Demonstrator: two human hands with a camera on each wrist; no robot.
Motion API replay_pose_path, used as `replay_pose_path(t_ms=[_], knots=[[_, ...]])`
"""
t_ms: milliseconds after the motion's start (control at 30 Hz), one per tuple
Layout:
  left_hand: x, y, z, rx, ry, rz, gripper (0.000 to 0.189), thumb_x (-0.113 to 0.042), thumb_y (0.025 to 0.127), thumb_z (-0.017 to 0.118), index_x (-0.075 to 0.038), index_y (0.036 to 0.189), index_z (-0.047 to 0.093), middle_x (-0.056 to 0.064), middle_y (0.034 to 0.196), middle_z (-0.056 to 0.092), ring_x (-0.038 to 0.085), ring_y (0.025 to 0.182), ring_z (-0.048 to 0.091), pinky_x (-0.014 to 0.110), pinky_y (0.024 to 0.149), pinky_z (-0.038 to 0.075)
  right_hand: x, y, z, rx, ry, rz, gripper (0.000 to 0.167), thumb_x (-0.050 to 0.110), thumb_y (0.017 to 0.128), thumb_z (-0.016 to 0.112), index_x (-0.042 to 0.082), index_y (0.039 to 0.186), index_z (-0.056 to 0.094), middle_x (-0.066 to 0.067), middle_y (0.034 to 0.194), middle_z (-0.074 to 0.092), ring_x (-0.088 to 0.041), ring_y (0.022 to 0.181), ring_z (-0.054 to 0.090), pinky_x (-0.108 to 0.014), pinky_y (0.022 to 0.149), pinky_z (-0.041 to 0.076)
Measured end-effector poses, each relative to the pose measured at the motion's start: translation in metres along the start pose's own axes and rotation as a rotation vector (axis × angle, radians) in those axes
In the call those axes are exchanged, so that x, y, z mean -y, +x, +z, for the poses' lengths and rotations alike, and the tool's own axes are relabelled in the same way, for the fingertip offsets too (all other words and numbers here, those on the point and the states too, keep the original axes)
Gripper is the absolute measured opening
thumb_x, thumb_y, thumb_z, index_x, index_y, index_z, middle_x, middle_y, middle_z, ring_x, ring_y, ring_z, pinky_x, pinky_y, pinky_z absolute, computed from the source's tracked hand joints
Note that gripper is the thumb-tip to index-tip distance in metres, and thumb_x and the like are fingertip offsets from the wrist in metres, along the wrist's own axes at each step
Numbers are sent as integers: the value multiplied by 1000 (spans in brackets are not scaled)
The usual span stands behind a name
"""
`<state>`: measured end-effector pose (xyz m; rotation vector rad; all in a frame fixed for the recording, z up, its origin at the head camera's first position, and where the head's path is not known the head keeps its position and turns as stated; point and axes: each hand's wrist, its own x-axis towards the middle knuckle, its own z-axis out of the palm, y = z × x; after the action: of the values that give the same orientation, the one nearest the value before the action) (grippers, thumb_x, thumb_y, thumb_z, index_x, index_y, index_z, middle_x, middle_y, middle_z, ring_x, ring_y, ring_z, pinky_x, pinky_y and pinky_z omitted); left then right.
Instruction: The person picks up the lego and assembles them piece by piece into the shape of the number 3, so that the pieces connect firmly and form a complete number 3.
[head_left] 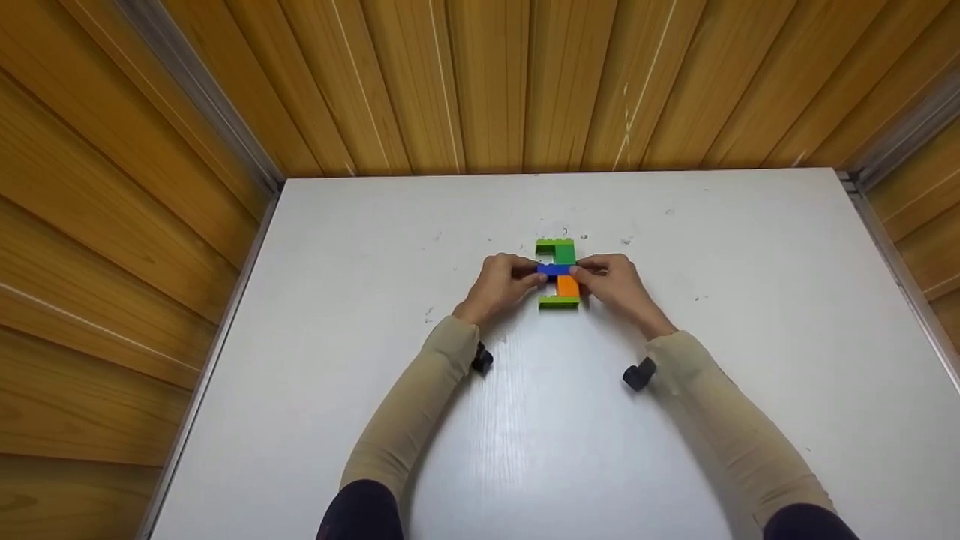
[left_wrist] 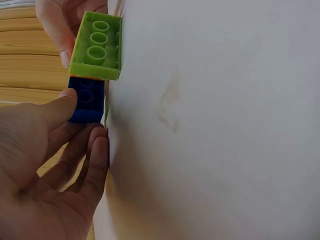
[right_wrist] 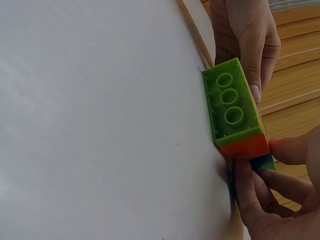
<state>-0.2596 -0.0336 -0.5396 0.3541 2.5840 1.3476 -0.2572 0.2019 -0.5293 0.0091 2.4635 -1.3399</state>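
Observation:
A structure of joined toy building blocks lies on the white table. Its parts are a light green block (head_left: pixel 559 303) nearest me, an orange block (head_left: pixel 568 286), a blue block (head_left: pixel 553 268) across the middle, a darker green block (head_left: pixel 564 255) and another light green block (head_left: pixel 554 242) at the far end. My left hand (head_left: pixel 501 282) pinches the left end of the blue block between thumb and fingers. On the opposite side, my right hand (head_left: pixel 615 283) grips the structure at the blue and orange blocks. The near light green block (right_wrist: pixel 231 100) shows its hollow underside with round tubes.
The white table (head_left: pixel 555 435) has small dark marks (head_left: pixel 626 241) near its far side. Wood-look panel walls (head_left: pixel 487 82) rise behind it and at both sides. Black wrist cameras (head_left: pixel 638 373) sit below both wrists.

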Motion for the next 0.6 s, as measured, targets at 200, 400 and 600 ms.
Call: replay_pose_path(t_ms=[200, 400, 600], knots=[[-2, 1, 1, 17, 3, 6, 32, -27, 103, 74, -10, 130, 78, 5, 127, 78, 17, 119, 68, 35, 113, 53, -3, 1, -4, 12, 2, -3, 50, 35, 108, 64, -1, 143, 65, -22, 136, 71, -22, 104, 72, -26, 89, 54], [-4, 0, -4, 64, -14, -38, 37, -28, 104, 73, -10, 137, 74, 5, 130, 75, 14, 112, 66, 33, 111, 55, -3, 0, -10, 36, 29, -27, 48, 33, 110, 61, -1, 144, 64, -23, 138, 68, -18, 100, 74, -22, 86, 60], [-5, -2, -17, 103, -6, -45, 41, -30, 105, 72, -8, 139, 71, 6, 130, 74, 19, 113, 68, 32, 105, 58, -2, -2, -17, 39, 19, -69, 45, 30, 111, 60, -1, 143, 64, -24, 135, 67, -33, 108, 74, -28, 88, 63]])
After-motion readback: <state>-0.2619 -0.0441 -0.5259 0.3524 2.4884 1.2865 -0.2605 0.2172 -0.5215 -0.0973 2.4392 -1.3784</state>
